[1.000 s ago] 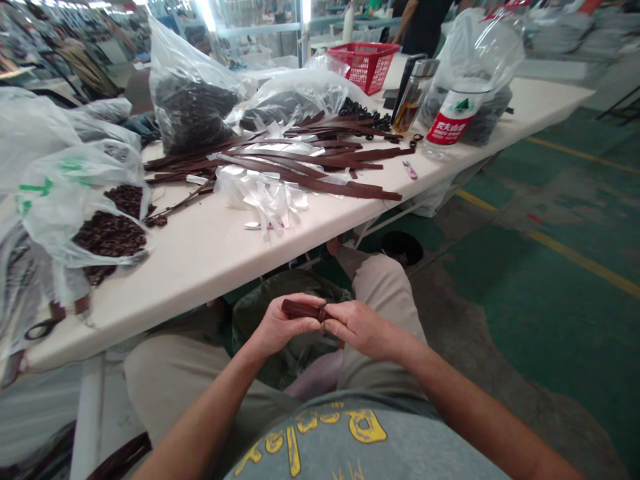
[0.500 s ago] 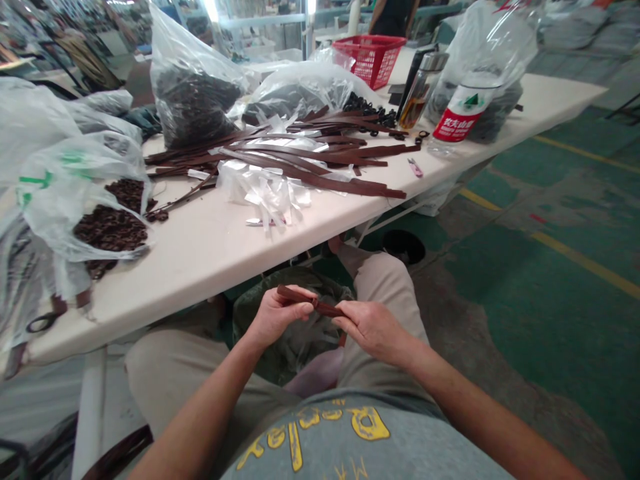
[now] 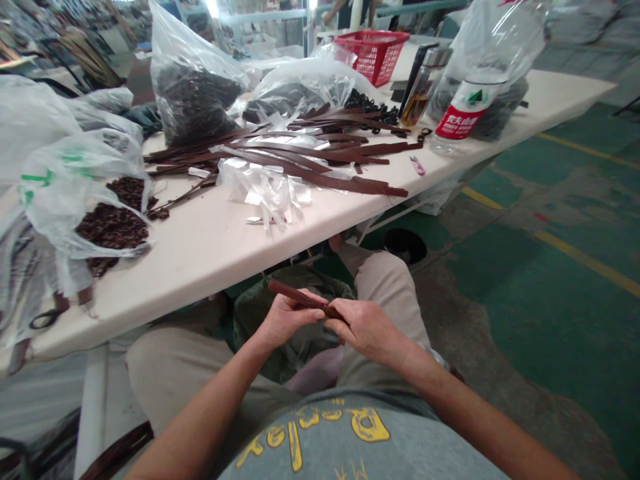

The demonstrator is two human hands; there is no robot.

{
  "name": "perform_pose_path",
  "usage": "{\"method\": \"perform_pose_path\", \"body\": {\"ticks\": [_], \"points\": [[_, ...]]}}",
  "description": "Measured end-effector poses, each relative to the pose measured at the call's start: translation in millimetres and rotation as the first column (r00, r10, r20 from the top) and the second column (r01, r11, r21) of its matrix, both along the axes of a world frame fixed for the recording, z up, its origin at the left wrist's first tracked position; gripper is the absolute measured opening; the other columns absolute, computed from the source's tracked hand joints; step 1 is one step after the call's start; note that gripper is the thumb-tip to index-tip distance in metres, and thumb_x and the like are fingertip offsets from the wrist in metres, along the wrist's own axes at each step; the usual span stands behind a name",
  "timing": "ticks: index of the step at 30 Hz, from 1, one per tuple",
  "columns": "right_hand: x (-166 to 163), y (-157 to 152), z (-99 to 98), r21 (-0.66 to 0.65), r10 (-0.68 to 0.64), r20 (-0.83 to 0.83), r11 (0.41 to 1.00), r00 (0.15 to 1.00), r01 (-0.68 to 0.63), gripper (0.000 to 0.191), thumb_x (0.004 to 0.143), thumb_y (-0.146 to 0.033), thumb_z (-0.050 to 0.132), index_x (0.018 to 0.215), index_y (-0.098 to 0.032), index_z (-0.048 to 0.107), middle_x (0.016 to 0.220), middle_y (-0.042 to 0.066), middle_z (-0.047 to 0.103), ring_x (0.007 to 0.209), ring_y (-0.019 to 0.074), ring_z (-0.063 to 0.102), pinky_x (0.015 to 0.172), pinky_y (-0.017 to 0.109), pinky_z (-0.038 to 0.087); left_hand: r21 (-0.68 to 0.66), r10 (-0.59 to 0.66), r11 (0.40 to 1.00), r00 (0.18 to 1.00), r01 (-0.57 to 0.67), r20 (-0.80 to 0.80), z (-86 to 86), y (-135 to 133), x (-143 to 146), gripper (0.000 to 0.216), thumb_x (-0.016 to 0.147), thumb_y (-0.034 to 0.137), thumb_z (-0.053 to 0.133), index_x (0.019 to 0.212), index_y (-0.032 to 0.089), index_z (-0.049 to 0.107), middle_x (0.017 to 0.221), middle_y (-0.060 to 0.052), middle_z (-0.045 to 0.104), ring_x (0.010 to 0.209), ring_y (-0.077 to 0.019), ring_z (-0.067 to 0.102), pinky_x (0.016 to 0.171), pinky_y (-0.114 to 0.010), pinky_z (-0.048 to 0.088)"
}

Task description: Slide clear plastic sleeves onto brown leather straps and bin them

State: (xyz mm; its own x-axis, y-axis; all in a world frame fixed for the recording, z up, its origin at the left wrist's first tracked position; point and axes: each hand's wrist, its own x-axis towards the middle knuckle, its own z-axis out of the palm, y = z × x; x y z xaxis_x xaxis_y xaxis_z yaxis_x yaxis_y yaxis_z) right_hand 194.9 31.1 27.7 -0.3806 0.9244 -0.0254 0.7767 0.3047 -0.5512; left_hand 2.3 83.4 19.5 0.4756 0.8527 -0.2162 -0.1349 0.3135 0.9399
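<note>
Above my lap, a dark brown strip point(image 3: 286, 291) runs between both hands, one end poking out past the left. My left hand point(image 3: 287, 321) is closed on it, thumb pressed along its side. Right beside it, fingers touching or nearly so, my right hand point(image 3: 367, 328) pinches the strip and hides its other end. On the table in front lies a pile of similar brown strips point(image 3: 350, 155) with white paper pieces point(image 3: 265, 190) beside it. A small pair of pink thread snips point(image 3: 417, 165) rests near the table edge.
The white table point(image 3: 200, 263) crosses in front. On it are an open bag of small brown pieces point(image 3: 113, 223), a filled plastic bag point(image 3: 195, 100), a red basket point(image 3: 375, 57), a glass bottle point(image 3: 425, 90) and a large plastic bottle point(image 3: 465, 110). A green sack point(image 3: 250, 310) stands between my knees.
My hands have come closer together along the strip, the left shifting slightly right. More of the strip's end now sticks out beyond my left hand. The table things look unchanged.
</note>
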Motion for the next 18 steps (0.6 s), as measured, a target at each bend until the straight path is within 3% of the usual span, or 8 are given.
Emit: {"method": "perform_pose_path", "body": {"ticks": [4,11,15,18], "points": [[5.8,-3.5,-1.1,-0.013,-0.025,0.116,1.0,0.993,0.026,0.021,0.094,-0.035,0.056,0.082,-0.018,0.056,0.073,0.002,0.068,0.064,0.015,0.06,0.056,0.026,0.029,0.003,0.018,1.0,0.999,-0.018,-0.029,-1.3,-0.1,-0.9,0.027,0.057,0.031,0.087,0.079,0.016,0.078,0.068,-0.003,0.071,0.056,-0.0122,0.058,0.055,-0.024,0.049],[-7.1,-0.5,-5.1,0.039,-0.073,0.184,0.997,0.98,0.067,0.014,0.095,-0.026,0.053,0.085,-0.018,0.059,0.077,0.003,0.069,0.068,0.0159,0.063,0.058,0.027,0.032,-0.016,-0.008,1.0,1.0,0.008,0.001,-6.5,-9.1,11.6,0.031,0.06,0.031,0.087,0.084,0.016,0.075,0.08,-0.005,0.074,0.077,-0.0202,0.067,0.076,-0.032,0.055],[-12.4,5.5,4.9,0.104,-0.104,0.137,0.991,0.985,0.09,0.018,0.096,-0.031,0.051,0.088,-0.018,0.06,0.081,0.004,0.069,0.073,0.0176,0.065,0.061,0.027,0.036,0.024,0.004,1.0,0.999,-0.005,0.047,-6.7,-7.6,9.4,0.033,0.07,0.035,0.081,0.095,0.015,0.074,0.09,-0.007,0.074,0.088,-0.0216,0.067,0.084,-0.032,0.052],[-7.7,8.4,15.2,0.101,-0.092,0.05,0.991,0.994,0.087,0.021,0.095,-0.038,0.053,0.1,-0.018,0.061,0.09,0.005,0.069,0.081,0.0194,0.066,0.066,0.028,0.042,-0.002,0.066,0.998,0.996,-0.065,0.065,-4.7,-1.5,2.2,0.033,0.075,0.038,0.077,0.097,0.014,0.073,0.09,-0.008,0.074,0.084,-0.0203,0.067,0.078,-0.029,0.053]]}}
